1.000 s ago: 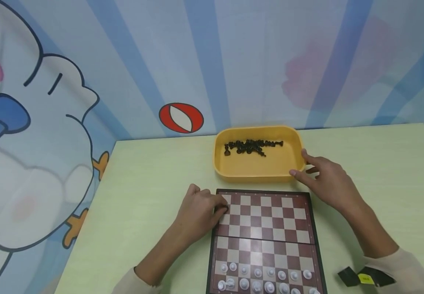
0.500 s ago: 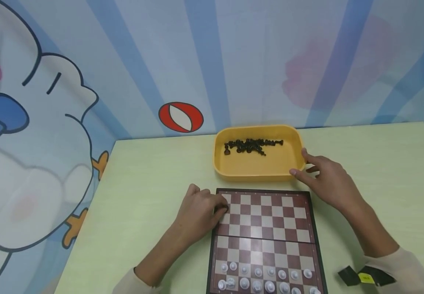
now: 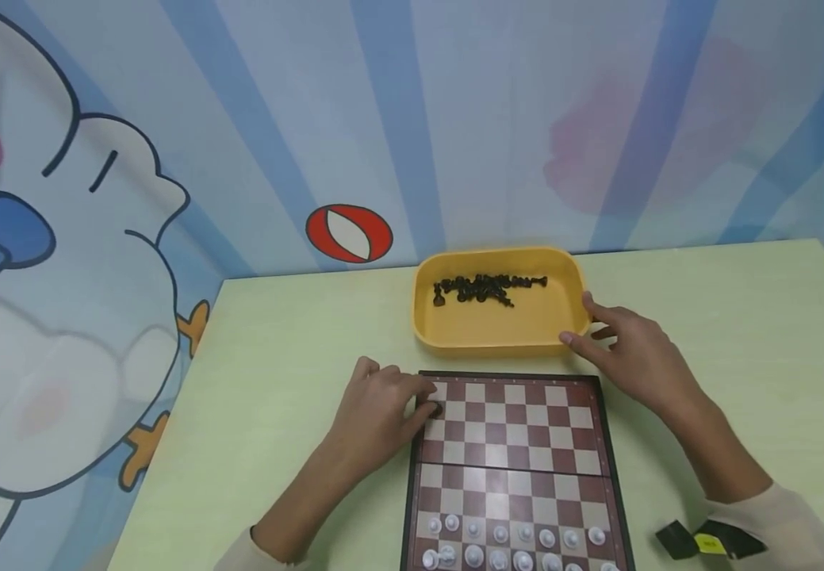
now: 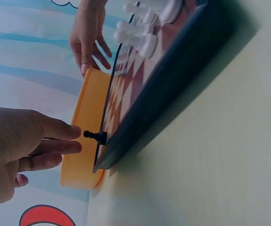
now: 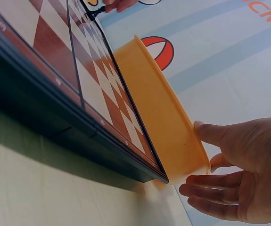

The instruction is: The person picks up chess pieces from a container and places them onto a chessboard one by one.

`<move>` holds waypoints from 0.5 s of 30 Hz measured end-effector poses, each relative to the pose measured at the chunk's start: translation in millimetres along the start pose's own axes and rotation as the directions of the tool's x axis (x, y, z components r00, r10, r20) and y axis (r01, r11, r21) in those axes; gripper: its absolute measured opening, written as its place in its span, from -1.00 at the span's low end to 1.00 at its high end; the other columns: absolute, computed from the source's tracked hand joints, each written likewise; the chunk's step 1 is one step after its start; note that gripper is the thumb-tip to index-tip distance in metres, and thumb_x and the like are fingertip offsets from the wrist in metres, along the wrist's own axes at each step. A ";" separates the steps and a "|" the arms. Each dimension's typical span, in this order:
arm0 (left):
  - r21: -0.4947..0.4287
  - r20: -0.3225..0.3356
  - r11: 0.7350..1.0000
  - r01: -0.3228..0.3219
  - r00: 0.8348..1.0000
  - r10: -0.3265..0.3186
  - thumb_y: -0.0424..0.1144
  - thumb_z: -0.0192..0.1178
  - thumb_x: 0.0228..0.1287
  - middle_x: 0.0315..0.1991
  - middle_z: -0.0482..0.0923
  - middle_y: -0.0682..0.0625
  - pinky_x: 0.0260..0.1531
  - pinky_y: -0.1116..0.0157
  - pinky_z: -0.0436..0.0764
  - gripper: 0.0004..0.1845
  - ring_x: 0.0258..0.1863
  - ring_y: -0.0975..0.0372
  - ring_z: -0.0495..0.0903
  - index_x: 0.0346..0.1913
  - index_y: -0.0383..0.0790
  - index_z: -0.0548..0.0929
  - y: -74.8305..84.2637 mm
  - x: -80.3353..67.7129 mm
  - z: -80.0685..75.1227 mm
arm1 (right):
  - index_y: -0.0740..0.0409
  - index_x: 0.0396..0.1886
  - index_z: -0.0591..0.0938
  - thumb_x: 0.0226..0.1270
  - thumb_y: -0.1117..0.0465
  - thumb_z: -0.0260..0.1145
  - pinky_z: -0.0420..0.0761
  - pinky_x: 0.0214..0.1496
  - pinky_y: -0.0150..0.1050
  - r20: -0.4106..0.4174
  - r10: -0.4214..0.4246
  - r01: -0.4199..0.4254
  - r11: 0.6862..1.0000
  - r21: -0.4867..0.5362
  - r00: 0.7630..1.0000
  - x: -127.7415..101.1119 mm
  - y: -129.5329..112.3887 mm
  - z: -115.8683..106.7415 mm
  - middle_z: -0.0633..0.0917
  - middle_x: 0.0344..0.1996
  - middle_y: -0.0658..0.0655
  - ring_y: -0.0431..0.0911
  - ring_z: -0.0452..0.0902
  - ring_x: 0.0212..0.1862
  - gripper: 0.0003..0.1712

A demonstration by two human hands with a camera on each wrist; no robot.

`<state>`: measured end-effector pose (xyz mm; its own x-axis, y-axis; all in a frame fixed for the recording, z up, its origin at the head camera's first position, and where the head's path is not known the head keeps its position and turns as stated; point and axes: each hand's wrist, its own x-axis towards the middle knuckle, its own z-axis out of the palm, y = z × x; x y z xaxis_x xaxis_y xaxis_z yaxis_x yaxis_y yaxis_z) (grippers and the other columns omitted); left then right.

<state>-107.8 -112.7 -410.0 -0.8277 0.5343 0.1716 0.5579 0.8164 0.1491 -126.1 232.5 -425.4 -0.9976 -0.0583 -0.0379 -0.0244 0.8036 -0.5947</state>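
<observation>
A black pawn stands upright on the far-left part of the chessboard. Beside it is my left hand, its thumb and fingers spread a little, with a small gap between fingertips and pawn in the left wrist view. My right hand holds the right front corner of a yellow tray, thumb on the rim and index finger at the end wall. Its other fingers hang loosely, as the right wrist view shows. Inside the tray lies a pile of black chess pieces.
White chess pieces stand in two rows along the board's near side. A black strap with a yellow label is at the right sleeve. Behind the table rises a printed wall, close to the tray's back.
My left fingers have come away from the black pawn, drawing slightly left, and the pawn now shows on the board. The right hand stays at the tray. The head view has shifted slightly.
</observation>
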 end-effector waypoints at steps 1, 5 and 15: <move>-0.003 -0.006 1.000 0.005 1.000 -0.005 -0.11 0.58 0.23 -0.40 0.79 0.24 -0.15 0.23 0.31 -0.82 -0.46 0.36 0.47 -0.13 0.04 0.87 -0.5 0.8 -2.1 | 0.18 0.68 0.19 0.52 -0.28 0.31 0.71 0.03 0.23 0.000 0.000 0.000 1.000 -0.001 1.000 -0.3 0.0 0.2 0.53 0.41 0.48 0.36 0.67 0.21 0.01; -0.023 -0.045 1.000 0.008 0.999 -0.009 -0.10 0.58 0.24 -0.35 0.82 0.20 -0.15 0.22 0.33 -0.82 -0.41 0.34 0.52 -0.12 0.02 0.87 -2.6 8.4 -10.1 | 0.18 0.68 0.19 0.53 -0.28 0.30 0.70 0.03 0.25 -0.009 0.005 -0.005 1.000 -0.006 1.000 -1.9 -0.4 -1.0 0.54 0.40 0.49 0.37 0.66 0.21 0.00; -0.109 -0.108 0.993 0.054 0.992 -0.066 -0.07 0.56 0.26 -0.18 0.86 0.14 -0.09 0.19 0.39 -0.75 -0.37 0.33 0.59 -0.04 -0.02 0.87 -9.8 18.6 -21.7 | 0.18 0.68 0.20 0.52 -0.28 0.31 0.72 -0.01 0.23 -0.005 -0.012 0.012 1.000 0.003 1.000 -2.5 -1.2 0.9 0.54 0.40 0.48 0.35 0.67 0.20 0.00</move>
<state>-127.3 -115.5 -387.1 -0.8515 0.4522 0.2656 0.5153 0.8155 0.2635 -123.5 231.1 -425.3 -0.9975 -0.0652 -0.0270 -0.0362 0.8010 -0.5975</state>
